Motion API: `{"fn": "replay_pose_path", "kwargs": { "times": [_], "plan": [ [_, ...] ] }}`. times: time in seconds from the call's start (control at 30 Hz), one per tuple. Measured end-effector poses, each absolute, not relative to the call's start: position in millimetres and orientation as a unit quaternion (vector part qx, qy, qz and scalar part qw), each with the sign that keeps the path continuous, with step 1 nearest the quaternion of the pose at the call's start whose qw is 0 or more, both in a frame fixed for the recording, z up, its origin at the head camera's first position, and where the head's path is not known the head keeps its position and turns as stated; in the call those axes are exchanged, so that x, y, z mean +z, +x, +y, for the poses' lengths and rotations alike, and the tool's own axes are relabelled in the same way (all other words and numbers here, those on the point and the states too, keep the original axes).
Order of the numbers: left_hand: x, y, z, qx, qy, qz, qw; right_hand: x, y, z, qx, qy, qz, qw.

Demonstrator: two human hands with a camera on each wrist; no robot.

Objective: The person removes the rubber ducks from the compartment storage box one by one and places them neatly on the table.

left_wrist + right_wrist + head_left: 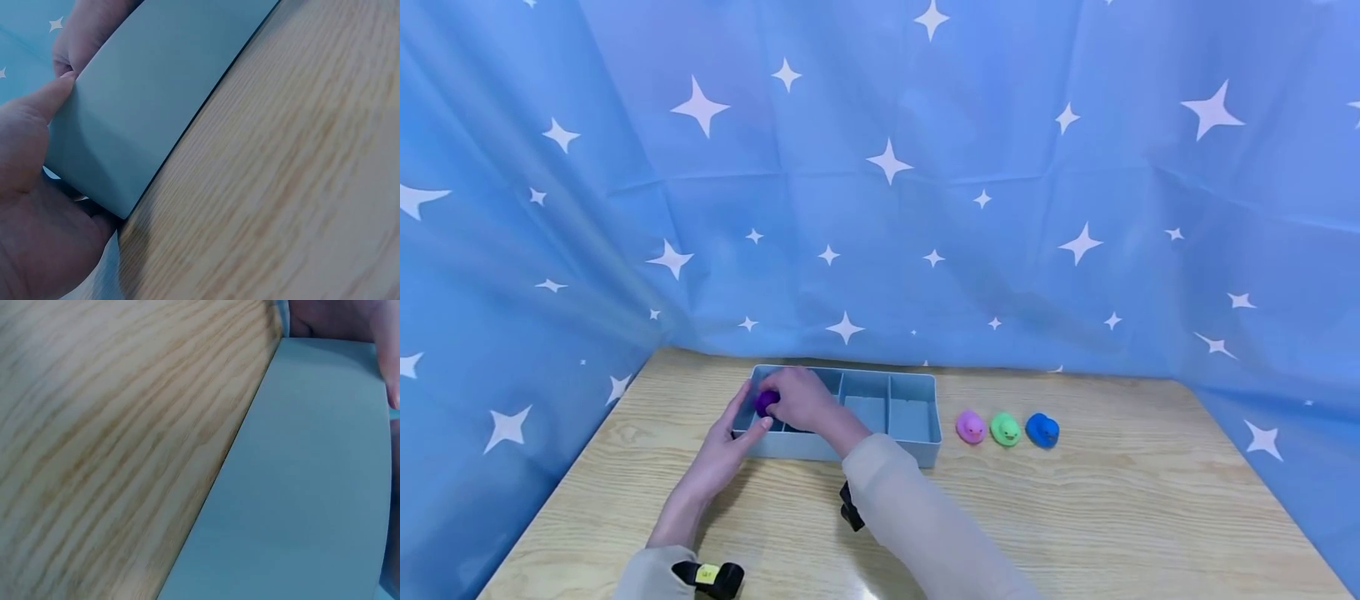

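A grey-blue divided box (913, 451) lies lengthwise on the wooden table. My left hand (722, 454) grips its left end, thumb at the front rim and fingers along the end wall. In the left wrist view, the left hand (37, 181) wraps that corner. My right hand (805, 400) reaches over the box from the right and pinches a round purple toy (766, 403) at the leftmost compartment. Fingers cover part of the toy; I cannot tell whether it touches the compartment floor. Only a sliver of the right hand (395, 487) shows in the right wrist view, behind the box wall.
To the right of the box, a pink toy duck (971, 427), a green toy duck (1005, 429) and a blue toy duck (1042, 430) stand in a row on the table (1120, 500). A blue star-patterned curtain (1000, 275) hangs behind and at both sides.
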State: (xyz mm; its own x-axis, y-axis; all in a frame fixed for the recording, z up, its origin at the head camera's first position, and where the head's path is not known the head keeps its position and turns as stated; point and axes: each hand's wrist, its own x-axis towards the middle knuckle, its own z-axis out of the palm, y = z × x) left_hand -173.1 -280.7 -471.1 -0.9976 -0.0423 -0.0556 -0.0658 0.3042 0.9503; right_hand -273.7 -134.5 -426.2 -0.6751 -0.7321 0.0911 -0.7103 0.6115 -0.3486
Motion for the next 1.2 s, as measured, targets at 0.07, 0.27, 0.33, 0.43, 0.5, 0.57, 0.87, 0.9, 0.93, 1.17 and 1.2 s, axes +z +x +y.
{"fn": "replay_pose_path", "kwargs": {
  "times": [0.07,0.27,0.33,0.43,0.5,0.57,0.87,0.9,0.93,1.17,1.2],
  "plan": [
    [-472,-174,-280,0.59,-0.031,0.807,0.008,-427,-273,-136,-0.175,-0.403,0.898,0.029],
    [-472,-173,-280,0.588,-0.031,0.808,0.012,-426,-274,-138,-0.156,-0.414,0.896,0.039],
    [-472,-173,-280,0.587,-0.03,0.809,0.014,-426,-275,-139,-0.147,-0.415,0.897,0.045],
    [-472,-173,-280,0.587,-0.031,0.809,0.018,-425,-275,-140,-0.139,-0.416,0.897,0.046],
    [-471,-173,-280,0.586,-0.032,0.809,0.019,-426,-275,-140,-0.138,-0.419,0.896,0.043],
    [-471,-173,-280,0.586,-0.033,0.81,0.02,-426,-275,-140,-0.138,-0.423,0.895,0.039],
    [-473,-174,-280,0.602,-0.02,0.798,0.016,-431,-277,-134,-0.166,-0.433,0.886,0.017],
    [-473,-174,-280,0.601,-0.02,0.799,0.015,-430,-276,-133,-0.179,-0.43,0.885,0.017],
    [-472,-174,-280,0.6,-0.021,0.799,0.015,-429,-276,-132,-0.194,-0.426,0.884,0.017],
    [-470,-173,-280,0.584,-0.038,0.81,0.025,-421,-273,-122,-0.296,-0.386,0.873,0.033],
    [-471,-173,-280,0.583,-0.041,0.811,0.027,-420,-272,-120,-0.307,-0.378,0.873,0.037]
  ]
}}
